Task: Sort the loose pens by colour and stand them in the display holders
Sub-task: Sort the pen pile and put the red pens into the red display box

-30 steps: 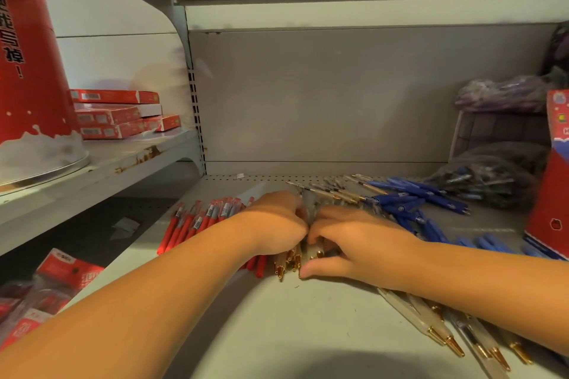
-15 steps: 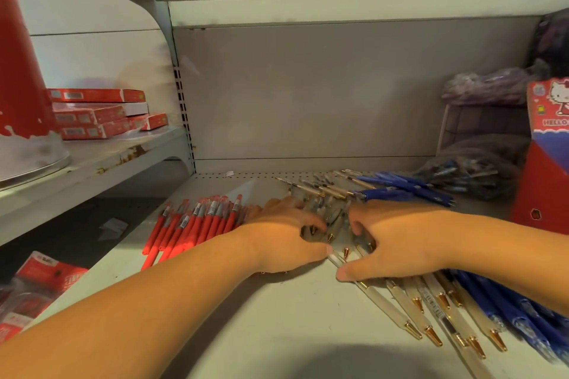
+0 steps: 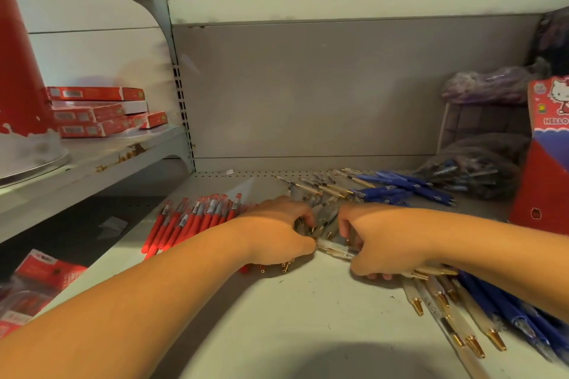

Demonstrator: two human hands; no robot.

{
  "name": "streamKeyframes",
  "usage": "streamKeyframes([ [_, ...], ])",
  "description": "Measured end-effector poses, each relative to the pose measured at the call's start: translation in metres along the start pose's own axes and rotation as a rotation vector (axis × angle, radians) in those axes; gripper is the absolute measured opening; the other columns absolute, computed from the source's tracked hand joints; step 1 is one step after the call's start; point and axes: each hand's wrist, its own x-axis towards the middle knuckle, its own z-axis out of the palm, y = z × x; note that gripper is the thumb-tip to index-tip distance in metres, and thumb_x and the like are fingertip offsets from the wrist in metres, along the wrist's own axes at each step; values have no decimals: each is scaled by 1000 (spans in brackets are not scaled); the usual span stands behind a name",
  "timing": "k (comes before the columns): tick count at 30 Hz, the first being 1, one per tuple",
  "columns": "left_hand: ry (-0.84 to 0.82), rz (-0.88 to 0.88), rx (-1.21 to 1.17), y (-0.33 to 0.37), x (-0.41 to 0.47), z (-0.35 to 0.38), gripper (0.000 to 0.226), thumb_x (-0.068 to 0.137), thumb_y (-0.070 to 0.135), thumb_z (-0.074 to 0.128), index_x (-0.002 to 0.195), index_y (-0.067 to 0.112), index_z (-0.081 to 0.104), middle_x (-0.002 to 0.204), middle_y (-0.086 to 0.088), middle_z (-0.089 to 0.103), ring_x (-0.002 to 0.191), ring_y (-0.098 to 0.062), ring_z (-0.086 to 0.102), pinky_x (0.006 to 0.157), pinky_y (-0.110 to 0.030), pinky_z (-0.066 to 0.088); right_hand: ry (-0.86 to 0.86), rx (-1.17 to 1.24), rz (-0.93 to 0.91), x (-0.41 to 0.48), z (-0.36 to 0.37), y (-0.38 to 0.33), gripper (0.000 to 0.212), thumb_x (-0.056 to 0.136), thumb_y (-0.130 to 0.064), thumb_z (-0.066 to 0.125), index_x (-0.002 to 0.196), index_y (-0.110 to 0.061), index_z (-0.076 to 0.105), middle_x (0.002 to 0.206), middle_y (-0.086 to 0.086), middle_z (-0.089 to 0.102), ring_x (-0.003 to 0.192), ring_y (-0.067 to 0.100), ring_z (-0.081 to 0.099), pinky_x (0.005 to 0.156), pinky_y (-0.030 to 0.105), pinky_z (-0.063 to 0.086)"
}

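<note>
On the shelf (image 3: pixel 292 317), in the head view, we find the sorting partly done. Red pens (image 3: pixel 191 221) lie bunched side by side near the left edge. Blue pens (image 3: pixel 400 188) sit in one cluster toward the back right, with more at the front right corner. Clear pens (image 3: pixel 329 224) with gold tips are heaped in the middle and fan out to the front right. We see no pen standing in a holder. The red carton (image 3: pixel 548 163) at the right edge may be one, we judge, so all the standing is left to do. The left hand (image 3: pixel 277 231) and right hand (image 3: pixel 378 240) meet over the middle heap, each with fingers curled round a few clear pens. Those pens lie low on the shelf, between the hands and under their fingers, just beside the red bunch.
</note>
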Motion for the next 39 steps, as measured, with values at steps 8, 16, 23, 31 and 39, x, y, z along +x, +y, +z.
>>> streamKeyframes([
  [8, -38, -13, -4, 0, -4, -7, 39, 91, 50, 57, 128, 38, 51, 122, 8, 48, 95, -8, 51, 72, -23, 44, -126, 665, 10, 2, -32, 21, 10, 88, -3, 66, 92, -1, 57, 84, 16, 74, 68, 22, 70, 58, 24, 56],
  [16, -21, -71, -40, 2, -5, -9, 46, 88, 49, 59, 130, 34, 48, 112, 9, 55, 88, -9, 54, 61, -23, 41, 194, 751, 118, 43, -14, -7, 8, 90, -12, 68, 93, -4, 68, 72, 6, 72, 61, 12, 70, 64, 25, 60],
  [23, -5, 46, -178, 8, -8, -4, 65, 85, 67, 52, 140, 42, 30, 134, 10, 47, 105, -10, 51, 78, -24, 43, 144, 909, 63, 35, -18, -11, 20, 93, 0, 59, 111, -5, 64, 110, 17, 65, 93, 24, 72, 80, 34, 61],
  [31, -54, 90, 137, 14, -8, 17, 78, 78, 84, 43, 146, 57, 15, 163, 8, 15, 143, -24, 31, 106, -34, 31, 150, 278, 95, -2, -29, 19, 25, 94, -23, 60, 103, -2, 68, 82, 9, 69, 63, 17, 62, 54, 23, 51],
  [39, -232, 11, 184, 20, -13, 13, 97, 62, 98, 38, 144, 64, -1, 159, 12, -28, 152, -24, 9, 120, -45, 14, -101, -57, 280, -45, -19, 32, 60, 76, -57, 75, 110, -14, 50, 81, 5, 70, 59, 12, 64, 49, 20, 52],
])
